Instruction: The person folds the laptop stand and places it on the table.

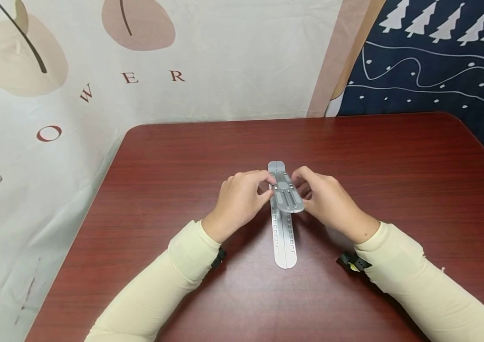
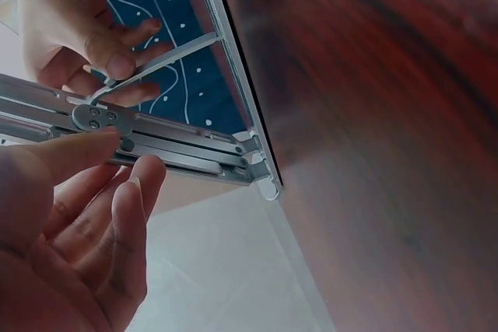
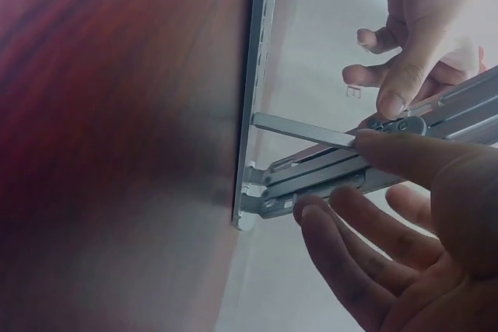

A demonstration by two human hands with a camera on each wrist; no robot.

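Observation:
A silver folding metal stand [image 1: 285,242] is on the table, its long slotted base lying flat. Its upper plate [image 1: 289,202] slopes up from hinges at the base's far end. My left hand [image 1: 242,197] grips the plate's left side, thumb at the round pivot [image 2: 93,117] in the left wrist view. On the other side, my right hand [image 1: 331,202] holds the stand near the pivot, with its thumb at the upper end of a thin strut [image 3: 299,130]. That strut reaches from the pivot down to the slotted base. Fingers of both hands curl beneath the plate.
The stand rests on a reddish-brown wooden table [image 1: 182,156] with rounded corners. Behind it hangs a pale cloth [image 1: 242,61] with printed letters. A dark blue cloth [image 1: 425,102] with white trees hangs at the right. Black straps [image 1: 353,262] show at both wrists.

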